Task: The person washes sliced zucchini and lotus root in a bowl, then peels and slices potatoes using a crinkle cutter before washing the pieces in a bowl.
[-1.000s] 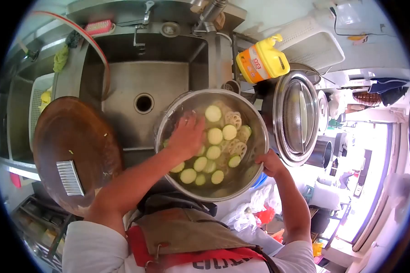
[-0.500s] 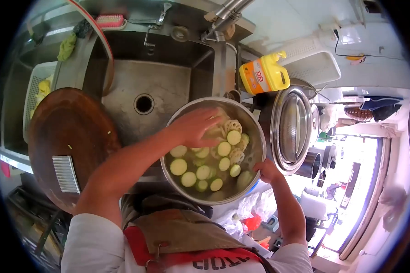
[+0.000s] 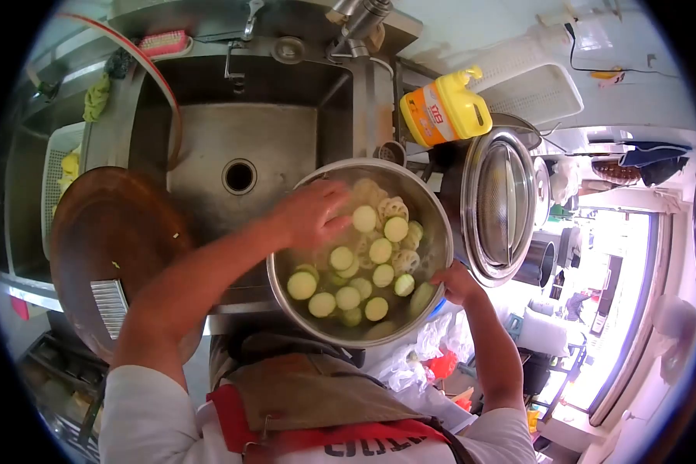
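Observation:
A wide steel bowl [image 3: 439, 203] of cloudy water holds several pale green-rimmed zucchini slices [image 3: 322, 305] and holed lotus root slices [image 3: 393, 207]. My left hand [image 3: 311, 213] is over the bowl's upper left part, slightly blurred. Its fingers are loosely bent and apart, nothing visible in them, close to a zucchini slice [image 3: 363, 218]. On the right, my right hand [image 3: 458, 283] grips the bowl's rim, thumb toward the inside; the fingers beneath are partly hidden.
Behind the bowl lies a steel sink [image 3: 278, 147] with a drain. A round wooden board [image 3: 116, 224] with a metal comb-like tool [image 3: 110, 308] is at left. A yellow jug [image 3: 445, 110] and a steel lidded pot [image 3: 475, 209] stand right. A hose [image 3: 151, 66] arches over the sink's left.
My left hand has drawn back leftward over the bowl, its fingers more bent than before. Some zucchini slices have shifted in the water. My right hand keeps its hold on the rim.

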The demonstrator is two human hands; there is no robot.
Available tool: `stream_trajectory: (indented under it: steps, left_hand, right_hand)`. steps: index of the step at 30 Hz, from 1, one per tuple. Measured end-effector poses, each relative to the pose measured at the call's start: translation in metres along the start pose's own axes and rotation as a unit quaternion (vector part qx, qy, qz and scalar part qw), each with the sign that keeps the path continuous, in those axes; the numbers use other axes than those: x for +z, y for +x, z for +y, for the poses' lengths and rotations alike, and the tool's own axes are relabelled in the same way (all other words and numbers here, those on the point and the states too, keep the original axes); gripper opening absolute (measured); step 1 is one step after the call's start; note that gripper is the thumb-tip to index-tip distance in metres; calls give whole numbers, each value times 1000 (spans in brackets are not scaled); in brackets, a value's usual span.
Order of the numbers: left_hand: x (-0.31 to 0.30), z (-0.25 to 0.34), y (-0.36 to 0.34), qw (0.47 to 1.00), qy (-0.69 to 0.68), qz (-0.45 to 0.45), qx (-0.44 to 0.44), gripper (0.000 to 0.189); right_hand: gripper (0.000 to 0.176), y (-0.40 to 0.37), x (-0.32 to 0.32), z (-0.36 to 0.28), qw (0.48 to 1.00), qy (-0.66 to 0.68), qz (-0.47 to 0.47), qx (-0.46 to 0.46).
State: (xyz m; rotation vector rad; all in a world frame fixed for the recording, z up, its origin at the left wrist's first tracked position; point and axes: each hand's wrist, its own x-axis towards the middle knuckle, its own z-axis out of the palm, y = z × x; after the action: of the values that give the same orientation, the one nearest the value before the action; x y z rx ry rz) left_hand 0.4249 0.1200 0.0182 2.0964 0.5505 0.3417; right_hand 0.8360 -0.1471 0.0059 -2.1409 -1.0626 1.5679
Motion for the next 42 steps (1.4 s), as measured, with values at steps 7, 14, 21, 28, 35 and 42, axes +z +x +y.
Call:
stream_trajectory:
  steps: [7,14,21,28,35,42]
  left_hand:
    - [31,-8,14,995,22,63,70,78]
    - [51,-5,13,993,-40,104,24,74]
    - [59,-9,10,993,-62,101,-8,71]
    - [62,-6,9,989,-92,108,-37,70]
    - [66,-9,10,984,-93,150,-29,66]
    - [69,-17,6,981,-98,161,-35,63]
  right_hand:
    - [31,-18,13,-82,990,98,-5,99]
    - [39,-11,-9,-76,983,128,-23,129]
    - [45,-28,19,-179,951,237,-9,200]
    - [55,-27,21,-198,956,212,-17,203]
    - [39,-25,9,-185,957,168,23,237]
    - [45,-28,19,-217,952,183,11,243]
